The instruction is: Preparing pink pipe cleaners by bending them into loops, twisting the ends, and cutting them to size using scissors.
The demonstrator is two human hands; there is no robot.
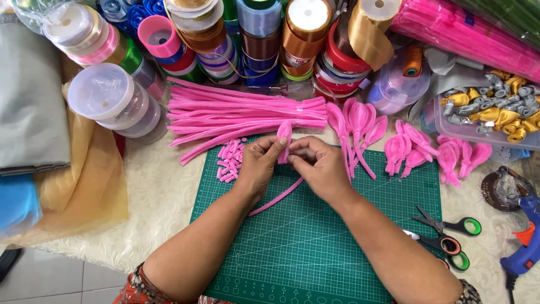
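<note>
My left hand [260, 163] and right hand [318, 166] meet over the far half of the cutting mat [315, 247], pinching a folded pipe cleaner [284, 135] between them; its tail trails toward me across the mat. Behind my hands lies a bundle of pipe cleaners [242, 115], with ribbon spools [259, 39] behind it. Short cut pieces [229, 160] lie left of my left hand. Finished loops [413, 149] lie to the right, scissors [450, 236] nearer me, a glue gun [526, 247] beyond them.

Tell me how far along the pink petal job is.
Done: a row of finished petals lies along the mat's top right. In hand: left hand and right hand pinch one petal into shape, stem trailing. Left: a pile of straight pipe cleaners remains unbent.
</note>
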